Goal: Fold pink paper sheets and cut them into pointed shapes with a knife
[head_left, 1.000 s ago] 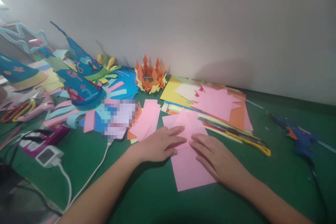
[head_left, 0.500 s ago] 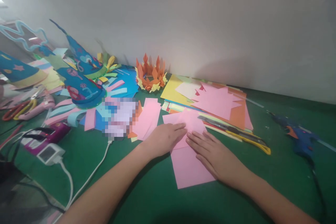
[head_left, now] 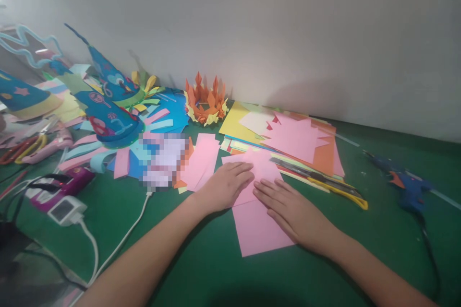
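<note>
Pink paper [head_left: 261, 230] lies on the green table in front of me, with an upper pink piece overlapping a lower one. My left hand [head_left: 228, 184] rests on the upper piece's left side, palm down and fingers stretched out. Beside it, my right hand [head_left: 293, 211] lies flat across the right side of the paper, its fingers pointing up and left. The two sets of fingertips are close together but apart. Just beyond my right hand is a cutter knife [head_left: 317, 180] with a yellow loop at its end.
Behind the hands lie stacked coloured sheets [head_left: 230, 124] and a jagged pink cutout [head_left: 291, 136]. An orange paper crown [head_left: 205, 105] stands near the wall. Blue cone hats [head_left: 115, 120], scissors [head_left: 32, 148] and a power strip [head_left: 65, 187] are leftward; a blue glue gun [head_left: 406, 184] lies right.
The whole view has shifted slightly left. My left hand's fingers look a little more spread on the pink paper; my right hand stays flat in nearly the same place.
</note>
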`<state>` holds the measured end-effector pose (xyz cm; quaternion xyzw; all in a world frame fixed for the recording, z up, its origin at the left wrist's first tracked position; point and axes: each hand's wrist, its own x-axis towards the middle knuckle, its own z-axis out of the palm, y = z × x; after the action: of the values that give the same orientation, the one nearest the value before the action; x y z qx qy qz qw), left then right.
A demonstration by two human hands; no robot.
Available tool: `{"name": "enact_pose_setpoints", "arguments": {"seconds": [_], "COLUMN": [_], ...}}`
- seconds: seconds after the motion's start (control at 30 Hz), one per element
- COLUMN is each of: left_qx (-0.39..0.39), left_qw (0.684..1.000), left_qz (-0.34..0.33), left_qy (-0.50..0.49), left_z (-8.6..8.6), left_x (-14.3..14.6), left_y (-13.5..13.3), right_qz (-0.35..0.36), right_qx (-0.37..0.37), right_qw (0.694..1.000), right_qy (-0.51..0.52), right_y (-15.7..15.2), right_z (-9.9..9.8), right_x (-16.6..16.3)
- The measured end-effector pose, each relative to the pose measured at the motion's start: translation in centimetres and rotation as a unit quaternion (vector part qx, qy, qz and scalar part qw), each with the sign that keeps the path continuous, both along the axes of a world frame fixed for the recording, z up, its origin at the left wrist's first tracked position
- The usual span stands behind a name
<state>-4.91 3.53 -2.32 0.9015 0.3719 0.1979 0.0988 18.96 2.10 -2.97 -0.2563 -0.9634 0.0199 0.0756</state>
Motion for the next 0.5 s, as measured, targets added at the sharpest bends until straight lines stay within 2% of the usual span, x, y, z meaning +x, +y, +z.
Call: {"name": "enact_pose_setpoints", "arguments": {"seconds": [0.5], "left_qx": [-0.006], "left_qw": [1.000], "left_qz": [-0.004], "left_qy": [0.023], "left_z": [-0.01], "left_x": [-0.03], "left_y": [0.01], "right_qz": [-0.011], "right_qx": [0.092], "right_qw": [0.996], "right_qy": [0.001], "right_y": [-0.82], "right_z": [-0.16], "right_x": [-0.44]}}
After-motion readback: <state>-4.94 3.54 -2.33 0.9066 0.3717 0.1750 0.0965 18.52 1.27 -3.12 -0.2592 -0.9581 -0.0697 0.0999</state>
